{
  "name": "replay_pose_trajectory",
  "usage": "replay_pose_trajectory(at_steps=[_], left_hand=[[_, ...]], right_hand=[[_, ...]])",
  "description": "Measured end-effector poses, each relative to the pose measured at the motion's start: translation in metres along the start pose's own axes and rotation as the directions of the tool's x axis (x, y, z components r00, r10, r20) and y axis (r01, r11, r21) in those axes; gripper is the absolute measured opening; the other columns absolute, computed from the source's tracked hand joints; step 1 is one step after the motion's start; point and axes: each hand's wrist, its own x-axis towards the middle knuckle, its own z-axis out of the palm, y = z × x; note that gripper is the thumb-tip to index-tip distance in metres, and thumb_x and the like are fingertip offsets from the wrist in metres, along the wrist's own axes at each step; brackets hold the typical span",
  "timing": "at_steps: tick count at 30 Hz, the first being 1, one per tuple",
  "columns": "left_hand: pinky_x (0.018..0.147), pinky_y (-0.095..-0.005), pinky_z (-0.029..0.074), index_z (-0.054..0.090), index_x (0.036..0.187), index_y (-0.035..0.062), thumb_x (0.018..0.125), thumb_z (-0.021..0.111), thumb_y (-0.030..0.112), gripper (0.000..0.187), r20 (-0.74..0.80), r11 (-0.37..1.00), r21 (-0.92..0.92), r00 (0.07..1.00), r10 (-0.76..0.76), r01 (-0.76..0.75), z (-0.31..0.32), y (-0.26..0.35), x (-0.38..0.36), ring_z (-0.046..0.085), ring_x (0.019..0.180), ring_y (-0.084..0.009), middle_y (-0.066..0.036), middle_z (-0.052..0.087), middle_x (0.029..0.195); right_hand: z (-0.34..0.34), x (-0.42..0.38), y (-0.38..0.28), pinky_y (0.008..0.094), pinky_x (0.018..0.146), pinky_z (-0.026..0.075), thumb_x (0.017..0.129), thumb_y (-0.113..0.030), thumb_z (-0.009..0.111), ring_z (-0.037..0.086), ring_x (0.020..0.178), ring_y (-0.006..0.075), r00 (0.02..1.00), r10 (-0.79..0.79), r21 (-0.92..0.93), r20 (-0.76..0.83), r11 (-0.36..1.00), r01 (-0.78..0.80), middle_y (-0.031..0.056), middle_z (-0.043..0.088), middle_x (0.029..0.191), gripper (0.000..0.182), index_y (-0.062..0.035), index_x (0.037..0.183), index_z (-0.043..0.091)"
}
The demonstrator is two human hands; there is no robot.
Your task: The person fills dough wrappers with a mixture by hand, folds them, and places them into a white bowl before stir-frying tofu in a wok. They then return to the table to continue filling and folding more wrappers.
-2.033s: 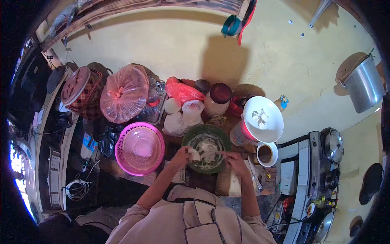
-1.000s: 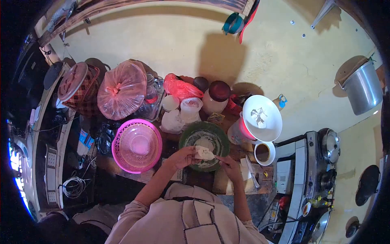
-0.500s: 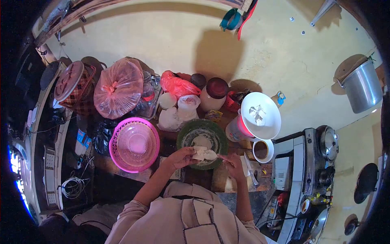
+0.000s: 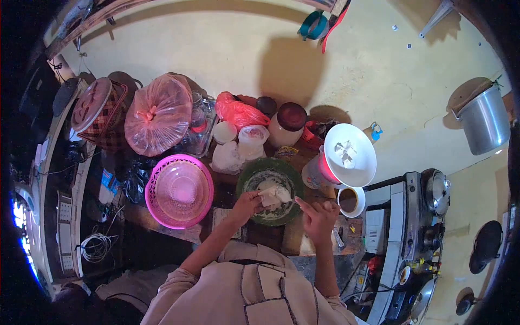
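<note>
My left hand point(image 4: 248, 205) pinches a pale, thin, wrapper-like piece point(image 4: 267, 197) over the green bowl point(image 4: 297, 187). In my right hand point(image 4: 320, 218) is the handle of a spoon point(image 4: 295, 200), its far end heaped with or hidden by a white, soft-looking lump point(image 4: 280, 194) that meets the pale piece. White powdery or doughy stuff coats the inside of the bowl, and a mound of it lies partly behind my hands. Whether the lump rests on the spoon or on the wrapper is hard to make out.
Left of the bowl stands a pink basket point(image 4: 151, 190) with a clear bowl in it. A white bowl point(image 4: 364, 142) with white pieces tops a container on the right, beside a cup of brown liquid point(image 4: 348, 200). Plastic bags point(image 4: 226, 157) and a lidded jar point(image 4: 281, 135) line the back.
Both hands have moved slightly up and further over the bowl. My right hand has turned, its fingers now more raised around the spoon handle. The white lump has moved up with them.
</note>
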Motion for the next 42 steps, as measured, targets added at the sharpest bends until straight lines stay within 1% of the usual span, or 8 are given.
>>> replay_pose_trajectory(at_steps=[8,19,22,28,31,34,37,42], left_hand=[[0.087,-0.0343,0.046,0.045,0.111,-0.0044,0.088,0.041,0.009,0.028,-0.091,0.976,-0.208,0.995,0.046,-0.064,0.006,0.005,0.001,0.055,0.097,-0.0218,-0.012,0.053,0.108],[0.090,-0.0387,0.044,0.042,0.111,-0.0087,0.084,0.047,0.009,0.032,0.104,0.918,-0.379,0.991,-0.079,0.113,-0.023,-0.001,0.001,0.052,0.102,-0.0257,-0.016,0.050,0.113],[0.091,-0.0395,0.044,0.041,0.112,-0.0084,0.084,0.047,0.009,0.033,0.121,0.910,-0.389,0.987,-0.105,0.145,-0.022,0.003,0.002,0.051,0.103,-0.0267,-0.017,0.049,0.114],[0.090,-0.0371,0.044,0.041,0.114,-0.0070,0.084,0.047,0.008,0.033,0.191,0.879,-0.445,0.977,-0.093,0.170,-0.024,0.006,-0.001,0.052,0.102,-0.0283,-0.018,0.049,0.114],[0.089,-0.0348,0.046,0.042,0.113,-0.0074,0.085,0.048,0.009,0.034,0.236,0.896,-0.378,0.960,-0.152,0.235,-0.024,0.007,-0.001,0.053,0.100,-0.0275,-0.017,0.050,0.113],[0.087,-0.0330,0.047,0.042,0.113,-0.0078,0.085,0.049,0.011,0.035,0.224,0.927,-0.288,0.958,-0.180,0.241,-0.017,0.016,-0.004,0.055,0.098,-0.0265,-0.016,0.051,0.111],[0.086,-0.0329,0.047,0.043,0.112,-0.0054,0.084,0.051,0.012,0.034,0.244,0.940,-0.239,0.952,-0.184,0.243,-0.013,0.021,-0.006,0.055,0.096,-0.0230,-0.013,0.053,0.107],[0.085,-0.0312,0.047,0.041,0.115,-0.0038,0.084,0.050,0.014,0.037,0.335,0.960,-0.163,0.928,-0.163,0.228,-0.008,0.023,-0.004,0.056,0.096,-0.0203,-0.010,0.053,0.108]], right_hand=[[0.034,-0.024,-0.027,0.0363,0.064,0.031,0.063,-0.005,0.058,0.050,0.060,0.0146,0.997,0.080,0.074,-0.017,0.994,-0.078,-0.0019,0.051,0.063,0.050,-0.0276,0.107,0.059],[0.010,-0.025,0.001,0.0389,0.064,0.030,0.065,-0.013,0.057,0.050,0.071,0.0127,0.993,-0.082,-0.186,0.081,0.978,0.096,-0.0017,0.055,0.078,0.044,-0.0292,0.106,0.058],[-0.005,-0.014,0.006,0.0381,0.066,0.030,0.068,-0.009,0.055,0.050,0.064,0.0136,0.994,-0.106,-0.204,-0.006,0.974,0.102,-0.0026,0.054,0.071,0.036,-0.0304,0.096,0.063],[0.012,-0.012,0.023,0.0400,0.069,0.030,0.070,-0.010,0.054,0.053,0.076,0.0185,0.988,-0.004,-0.200,0.155,0.979,0.036,-0.0010,0.056,0.088,0.032,-0.0250,0.097,0.062],[0.037,-0.011,0.014,0.0413,0.073,0.030,0.073,-0.014,0.055,0.052,0.085,0.0218,0.998,-0.040,-0.143,0.050,0.989,0.046,0.0031,0.054,0.099,0.027,-0.0200,0.099,0.059],[0.031,0.002,-0.008,0.0408,0.074,0.032,0.070,-0.013,0.060,0.050,0.086,0.0227,0.992,-0.067,0.224,-0.109,0.970,0.090,0.0050,0.051,0.100,0.027,-0.0169,0.096,0.057],[0.031,-0.001,-0.022,0.0396,0.073,0.034,0.066,-0.009,0.065,0.049,0.084,0.0227,0.927,-0.121,0.345,-0.354,0.905,0.250,0.0033,0.051,0.093,0.029,-0.0160,0.092,0.057],[0.025,0.013,-0.027,0.0392,0.071,0.036,0.062,-0.006,0.067,0.049,0.083,0.0226,0.915,-0.216,0.334,-0.341,0.882,0.333,0.0017,0.050,0.090,0.030,-0.0182,0.088,0.058]])
